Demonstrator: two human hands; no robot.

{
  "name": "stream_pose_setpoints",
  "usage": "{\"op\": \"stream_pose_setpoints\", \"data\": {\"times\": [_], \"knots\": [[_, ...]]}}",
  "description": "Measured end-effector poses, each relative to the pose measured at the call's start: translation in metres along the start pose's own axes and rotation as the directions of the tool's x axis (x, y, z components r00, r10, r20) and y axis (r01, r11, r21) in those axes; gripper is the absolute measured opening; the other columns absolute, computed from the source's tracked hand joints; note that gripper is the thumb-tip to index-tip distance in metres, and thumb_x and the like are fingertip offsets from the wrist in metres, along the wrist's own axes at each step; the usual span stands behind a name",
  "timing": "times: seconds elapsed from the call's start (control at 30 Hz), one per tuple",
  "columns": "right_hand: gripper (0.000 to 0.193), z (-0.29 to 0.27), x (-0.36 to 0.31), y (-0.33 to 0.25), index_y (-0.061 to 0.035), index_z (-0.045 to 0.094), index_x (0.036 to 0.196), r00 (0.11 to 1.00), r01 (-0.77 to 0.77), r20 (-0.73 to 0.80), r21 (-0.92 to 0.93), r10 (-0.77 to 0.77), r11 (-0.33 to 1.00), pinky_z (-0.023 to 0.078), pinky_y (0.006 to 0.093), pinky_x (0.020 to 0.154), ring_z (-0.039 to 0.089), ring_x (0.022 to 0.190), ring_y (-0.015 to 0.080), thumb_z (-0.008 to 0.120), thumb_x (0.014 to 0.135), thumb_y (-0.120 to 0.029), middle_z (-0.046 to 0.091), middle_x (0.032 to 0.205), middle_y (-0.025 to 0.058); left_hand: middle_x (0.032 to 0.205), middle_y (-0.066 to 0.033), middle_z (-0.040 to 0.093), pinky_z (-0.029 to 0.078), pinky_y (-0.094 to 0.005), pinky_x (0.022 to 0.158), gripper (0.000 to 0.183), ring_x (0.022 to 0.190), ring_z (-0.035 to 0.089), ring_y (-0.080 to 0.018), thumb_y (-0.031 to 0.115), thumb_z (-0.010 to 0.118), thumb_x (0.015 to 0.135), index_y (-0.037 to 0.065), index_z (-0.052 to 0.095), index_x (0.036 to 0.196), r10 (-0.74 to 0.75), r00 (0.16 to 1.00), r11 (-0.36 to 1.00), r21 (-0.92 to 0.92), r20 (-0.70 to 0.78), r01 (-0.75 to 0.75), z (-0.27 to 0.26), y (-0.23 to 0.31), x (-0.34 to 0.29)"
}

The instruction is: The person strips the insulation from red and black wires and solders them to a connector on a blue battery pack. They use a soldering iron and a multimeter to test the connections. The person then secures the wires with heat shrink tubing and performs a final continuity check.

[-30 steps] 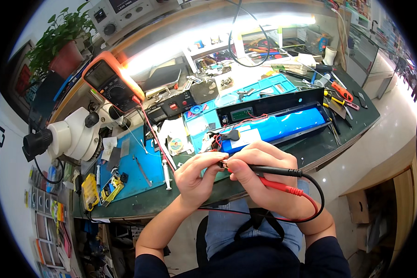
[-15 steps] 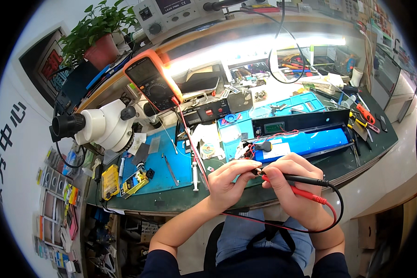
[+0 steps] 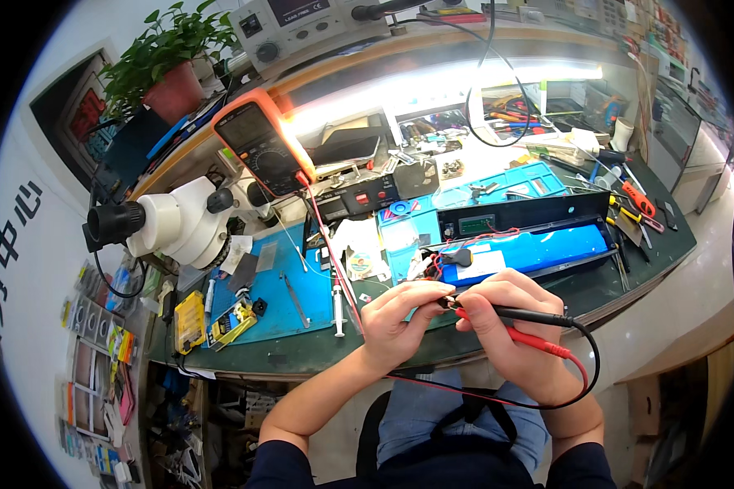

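My right hand (image 3: 510,326) grips two multimeter probes together, one black (image 3: 530,314) and one red (image 3: 537,340). Their tips meet a small dark connector (image 3: 445,302), which my left hand (image 3: 394,322) pinches between thumb and fingers. Fingers partly cover the connector and the tips, so exact contact is hard to make out. Just beyond my hands, a blue battery pack (image 3: 559,247) lies in a long black case (image 3: 546,213) with thin red wires. The orange multimeter (image 3: 263,143) stands propped at the back left, its leads running down toward me.
A white microscope (image 3: 183,220) stands at the left above a blue mat (image 3: 273,306) holding tweezers (image 3: 295,300) and a yellow box (image 3: 189,322). A syringe (image 3: 338,310) lies beside the mat. Pliers and screwdrivers (image 3: 638,198) are spread at the right. The bench edge passes under my hands.
The whole view has shifted slightly. Both hands keep the same grip, with the probes still at the connector.
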State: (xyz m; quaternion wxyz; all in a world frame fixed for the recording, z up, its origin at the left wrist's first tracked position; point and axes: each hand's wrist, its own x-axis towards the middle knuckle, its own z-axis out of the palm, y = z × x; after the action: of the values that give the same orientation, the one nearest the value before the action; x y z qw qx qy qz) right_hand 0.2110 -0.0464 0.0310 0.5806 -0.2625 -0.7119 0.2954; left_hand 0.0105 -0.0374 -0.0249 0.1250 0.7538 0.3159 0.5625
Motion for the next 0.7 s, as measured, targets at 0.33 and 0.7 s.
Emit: {"op": "stream_pose_setpoints", "data": {"times": [0.33, 0.7], "knots": [[0.017, -0.054, -0.090, 0.022, -0.0030, 0.070, 0.102, 0.965, 0.023, -0.246, -0.276, -0.094, 0.961, 0.054, 0.0294, 0.065, 0.065, 0.072, 0.0180, 0.054, 0.097, 0.000, 0.062, 0.105, 0.0128, 0.112, -0.0164, 0.075, 0.059, -0.0309, 0.066, 0.037, 0.083, 0.075, -0.0230, 0.002, 0.081, 0.082, -0.001, 0.073, 0.118, 0.309, 0.945, 0.865, 0.382, 0.109, -0.327, -0.017, 0.011, -0.023], [0.023, -0.001, -0.167, 0.055, -0.0067, 0.066, 0.084, 0.719, 0.170, 0.594, -0.654, 0.361, 0.737, 0.056, 0.0382, 0.064, 0.071, 0.077, 0.0288, 0.071, 0.093, -0.027, 0.068, 0.080, 0.0108, 0.138, -0.0075, 0.064, 0.055, -0.0233, 0.071, 0.051, 0.084, 0.070, -0.0139, 0.015, 0.077, 0.086, 0.014, 0.068, 0.135, 0.248, 0.764, 0.935, 0.058, 0.596, -0.349, 0.014, 0.059, -0.145]]}}
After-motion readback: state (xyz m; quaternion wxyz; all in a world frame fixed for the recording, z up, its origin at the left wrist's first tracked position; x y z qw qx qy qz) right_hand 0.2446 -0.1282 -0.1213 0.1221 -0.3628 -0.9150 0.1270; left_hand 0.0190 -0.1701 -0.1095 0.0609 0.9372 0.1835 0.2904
